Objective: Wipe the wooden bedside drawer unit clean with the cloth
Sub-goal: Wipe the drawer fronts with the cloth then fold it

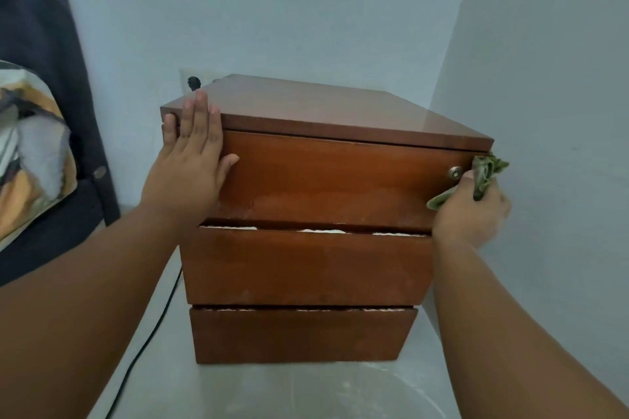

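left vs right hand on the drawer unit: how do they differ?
The left hand lies flat and open, fingers spread over the top-left front corner of the drawer unit; the right hand is closed at its right front edge. The left hand holds nothing; the right hand grips a bunched green cloth beside the round lock. Both touch the top drawer level.

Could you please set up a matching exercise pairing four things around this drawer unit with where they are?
Things:
1. left hand
2. green cloth
3. round metal lock
4. black cable

Places:
A. on the floor, left of the unit
B. top drawer front, near its right end
C. flat against the unit's top left front corner
D. bunched in the right hand at the right edge

Pairs: 1-C, 2-D, 3-B, 4-A
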